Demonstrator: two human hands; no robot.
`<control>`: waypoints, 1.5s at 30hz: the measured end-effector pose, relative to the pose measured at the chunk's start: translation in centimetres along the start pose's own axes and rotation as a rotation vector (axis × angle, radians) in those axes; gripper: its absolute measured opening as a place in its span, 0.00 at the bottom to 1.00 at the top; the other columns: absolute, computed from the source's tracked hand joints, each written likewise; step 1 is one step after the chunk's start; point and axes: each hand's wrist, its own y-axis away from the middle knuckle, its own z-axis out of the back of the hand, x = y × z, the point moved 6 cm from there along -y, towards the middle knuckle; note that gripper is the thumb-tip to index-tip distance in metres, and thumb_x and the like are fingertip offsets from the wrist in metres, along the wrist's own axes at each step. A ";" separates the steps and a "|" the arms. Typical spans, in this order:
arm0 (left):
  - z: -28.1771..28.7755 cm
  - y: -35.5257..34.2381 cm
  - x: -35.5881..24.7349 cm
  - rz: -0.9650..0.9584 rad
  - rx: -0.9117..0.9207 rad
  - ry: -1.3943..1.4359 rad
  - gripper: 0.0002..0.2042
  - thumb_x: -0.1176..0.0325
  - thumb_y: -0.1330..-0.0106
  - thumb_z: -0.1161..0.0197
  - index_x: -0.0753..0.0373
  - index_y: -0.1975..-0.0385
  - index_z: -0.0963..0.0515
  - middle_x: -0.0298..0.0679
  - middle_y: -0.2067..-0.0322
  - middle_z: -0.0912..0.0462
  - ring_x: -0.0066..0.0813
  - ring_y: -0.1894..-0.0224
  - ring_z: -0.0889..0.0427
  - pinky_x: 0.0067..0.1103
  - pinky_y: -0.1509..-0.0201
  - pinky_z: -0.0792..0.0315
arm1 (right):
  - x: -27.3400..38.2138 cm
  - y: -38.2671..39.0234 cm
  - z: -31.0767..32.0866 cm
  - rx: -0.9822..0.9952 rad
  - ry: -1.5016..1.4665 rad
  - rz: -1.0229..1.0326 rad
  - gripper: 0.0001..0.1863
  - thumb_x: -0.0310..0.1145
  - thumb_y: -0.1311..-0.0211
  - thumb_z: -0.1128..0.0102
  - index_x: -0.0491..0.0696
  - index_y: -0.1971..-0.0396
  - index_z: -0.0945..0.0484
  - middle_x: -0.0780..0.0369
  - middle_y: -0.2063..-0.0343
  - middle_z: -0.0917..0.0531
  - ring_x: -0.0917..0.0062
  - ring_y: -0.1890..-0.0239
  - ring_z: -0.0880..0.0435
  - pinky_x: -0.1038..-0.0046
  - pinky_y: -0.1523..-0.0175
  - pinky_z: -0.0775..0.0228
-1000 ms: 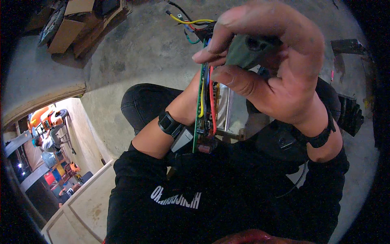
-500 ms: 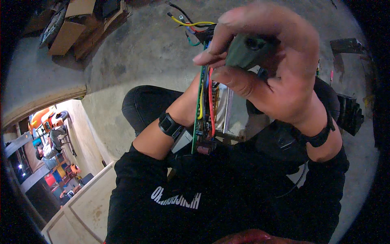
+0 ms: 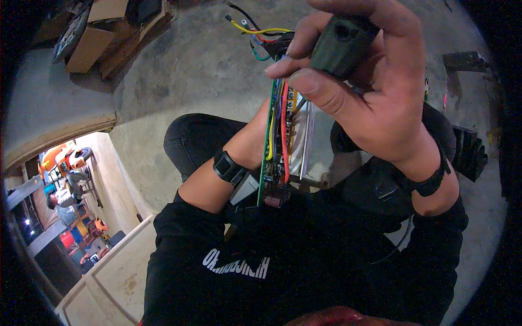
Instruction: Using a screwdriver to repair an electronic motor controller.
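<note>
My right hand (image 3: 375, 103) grips the dark green handle of a screwdriver (image 3: 342, 49), its butt end with a hole tilted up toward me. A thin dark shaft runs from below my thumb to the row of parts on a green circuit board (image 3: 266, 133). The board stands nearly edge-on over my lap, with red and yellow wires along its face and a metal plate (image 3: 307, 141) beside it. Behind the board goes my left hand (image 3: 255, 144), touching or close against its back; its fingers are hidden. Loose wire ends (image 3: 261, 30) stick out from the board's far end.
Cardboard boxes (image 3: 89, 51) lie at the far left. A wooden panel (image 3: 109, 282) is at the near left, by a doorway with a person (image 3: 65, 195) and an orange vehicle (image 3: 68, 163) beyond. Dark objects (image 3: 467, 155) stand on the floor at right.
My right hand has shifted slightly and the screwdriver handle has moved up and to the right, so more of it and its shaft show. The board and left arm have barely moved.
</note>
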 end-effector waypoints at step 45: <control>-0.3 -0.1 -0.2 0.033 -0.047 0.036 0.25 0.62 0.36 0.43 0.63 0.41 0.39 0.41 0.47 0.29 0.28 0.47 0.26 0.26 0.45 0.30 | 1.7 0.0 -0.2 -0.009 0.246 0.002 0.20 0.29 0.49 0.36 0.47 0.54 0.28 0.58 0.61 0.22 0.67 0.64 0.19 0.71 0.60 0.24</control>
